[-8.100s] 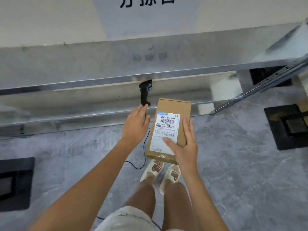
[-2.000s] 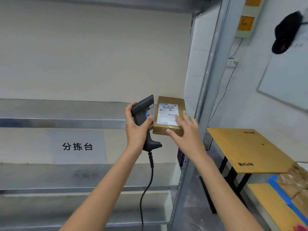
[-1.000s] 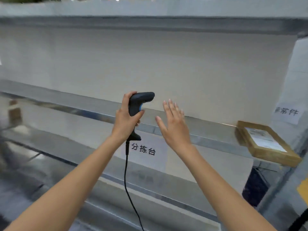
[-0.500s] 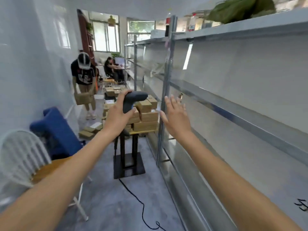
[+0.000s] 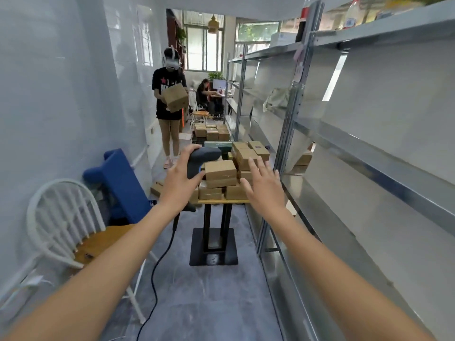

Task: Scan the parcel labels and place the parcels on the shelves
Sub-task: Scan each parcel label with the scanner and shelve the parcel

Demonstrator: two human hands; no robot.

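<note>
Running down the right side of the narrow room, the metal shelves [image 5: 369, 153] stand in long bare tiers, with bottles and a box on the top level. Against the tiled left wall sit a blue seat [image 5: 118, 183] and, nearer, a white chair [image 5: 61, 217] with a wooden seat. Farther back, a person in a black shirt [image 5: 170, 104] wearing a headset holds a cardboard box, and another person sits at a workstation by the windows. Ahead in the aisle, a small desk [image 5: 214, 242] on a black pedestal base carries a heap of brown parcels [image 5: 220, 169]; more parcels lie on the floor behind it. Both bare arms reach toward that heap. The left hand [image 5: 178, 179] is wrapped around the grip of a dark scanner [image 5: 203, 156], whose black cable [image 5: 157, 267] trails down to the floor. The right hand [image 5: 264, 188] is spread, fingers straight, holding nothing, in front of the stacked parcels; whether it touches them I cannot tell.
</note>
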